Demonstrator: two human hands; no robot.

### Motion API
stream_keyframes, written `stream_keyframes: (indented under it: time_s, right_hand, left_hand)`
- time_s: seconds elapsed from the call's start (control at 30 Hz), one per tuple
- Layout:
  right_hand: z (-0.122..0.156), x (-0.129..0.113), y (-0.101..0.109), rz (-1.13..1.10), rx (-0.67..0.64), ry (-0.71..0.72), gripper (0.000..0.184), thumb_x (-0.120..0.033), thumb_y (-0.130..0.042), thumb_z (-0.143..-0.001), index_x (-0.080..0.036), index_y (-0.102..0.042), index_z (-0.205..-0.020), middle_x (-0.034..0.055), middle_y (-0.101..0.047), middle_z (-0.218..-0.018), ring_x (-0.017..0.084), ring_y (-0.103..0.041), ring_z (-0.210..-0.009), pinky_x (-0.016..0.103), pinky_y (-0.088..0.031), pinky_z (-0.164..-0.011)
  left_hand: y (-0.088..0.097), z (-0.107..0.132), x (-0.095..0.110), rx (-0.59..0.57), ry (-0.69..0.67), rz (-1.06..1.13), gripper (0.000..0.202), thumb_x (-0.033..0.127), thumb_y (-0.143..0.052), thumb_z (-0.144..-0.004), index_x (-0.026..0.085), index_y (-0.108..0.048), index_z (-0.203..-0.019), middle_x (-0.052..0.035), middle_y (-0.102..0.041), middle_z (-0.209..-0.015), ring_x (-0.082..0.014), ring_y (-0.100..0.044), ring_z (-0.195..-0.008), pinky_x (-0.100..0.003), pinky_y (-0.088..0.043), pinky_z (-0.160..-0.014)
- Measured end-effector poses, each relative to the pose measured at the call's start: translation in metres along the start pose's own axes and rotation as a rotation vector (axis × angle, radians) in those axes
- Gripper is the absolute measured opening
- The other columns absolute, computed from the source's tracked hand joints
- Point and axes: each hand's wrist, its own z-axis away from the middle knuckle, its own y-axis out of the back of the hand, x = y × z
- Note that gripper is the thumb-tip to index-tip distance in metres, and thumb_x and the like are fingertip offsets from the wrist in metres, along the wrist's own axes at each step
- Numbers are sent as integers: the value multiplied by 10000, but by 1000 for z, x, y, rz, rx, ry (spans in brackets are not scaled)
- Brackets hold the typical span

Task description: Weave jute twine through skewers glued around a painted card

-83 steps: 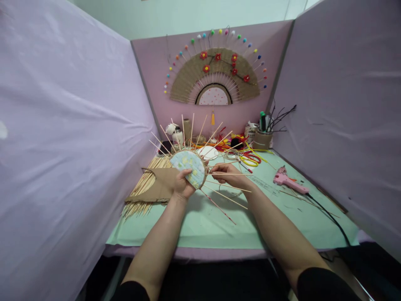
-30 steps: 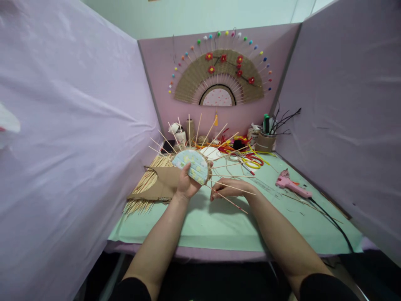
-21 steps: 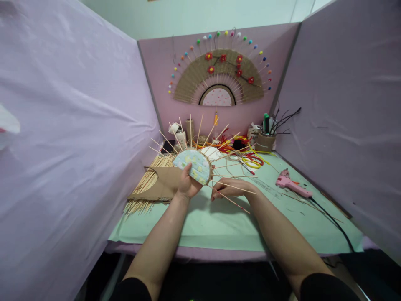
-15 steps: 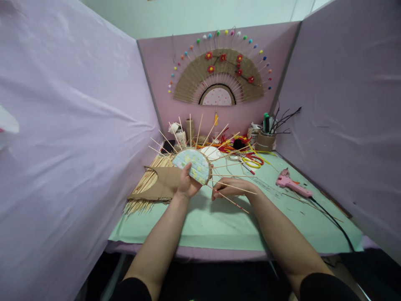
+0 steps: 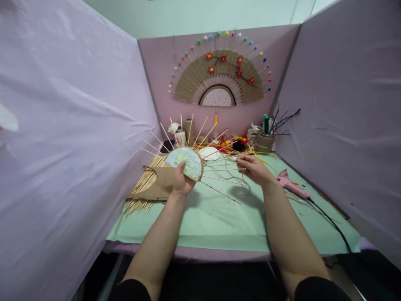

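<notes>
Left hand (image 5: 182, 180): most fingers hidden from me behind half-disc (image 5: 184, 162); back of half-disc also out of my sight. Right hand (image 5: 252, 167): tips close together, anything pinched there too small for me to tell. Can't trace ends of twine (image 5: 249, 187). Middle of stick bundle (image 5: 138, 196) covered by cardboard (image 5: 164, 184). Coloured strips (image 5: 219, 144) too jumbled to separate. White shape (image 5: 8, 117) cut off by left edge, unidentifiable. Black sleeves (image 5: 321, 288) cut by bottom edge. Cord (image 5: 332, 223) lost past table (image 5: 216, 228) edge.
</notes>
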Motion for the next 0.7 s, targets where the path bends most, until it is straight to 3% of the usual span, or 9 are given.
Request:
stream_keyframes:
  time_s: [0.07,0.13,0.27,0.4,0.57,0.7]
  right_hand:
    - [-1,-1,0,-99,110,73,267,-388,-732,-653,-205,-575,-766,-27,-492,-644,84,-419,-551,226,-343,-496]
    - [-1,-3,-2,-135,129,115,254,-382,-733,-652,-212,-571,-750,-17,-513,-658,86,-423,-548,237,-357,-504]
    - [3,-5,-5,-166,66,157,253,-383,-741,-646,-208,-572,-716,-16,-513,-636,72,-375,-505,238,-309,-475]
    - [2,0,-1,-112,-32,71,260,-392,-732,-662,-202,-572,-735,-50,-417,-547,63,-309,-459,227,-230,-444]
    - [0,8,-9,153,-215,-130,296,-426,-700,-694,-166,-635,-820,-73,-361,-513,53,-274,-455,212,-211,-440]
    - [4,18,-48,451,-521,-185,317,-453,-639,-748,-163,-692,-865,-16,-528,-638,76,-408,-556,205,-307,-491]
  left_hand:
    - [1,-3,-1,17,-55,15,340,264,-488,-821,176,-574,-1138,-52,-706,-947,-195,-639,-983,-336,-499,-869]
    - [3,-5,-2,29,-108,32,324,250,-504,-816,193,-585,-1125,-35,-705,-973,-182,-634,-996,-315,-491,-882]
    - [5,-7,-2,57,-179,49,291,238,-506,-820,206,-604,-1093,-24,-702,-996,-169,-632,-989,-289,-482,-878]
    - [7,-8,0,55,-162,57,316,292,-501,-828,208,-594,-1118,-33,-698,-986,-180,-639,-940,-306,-499,-818]
    - [8,-7,3,27,-115,99,313,334,-490,-839,207,-597,-1104,-42,-695,-980,-182,-644,-887,-326,-504,-791]
    - [6,-4,2,-4,-47,116,333,377,-469,-860,192,-595,-1107,-54,-695,-975,-189,-643,-881,-355,-497,-819]
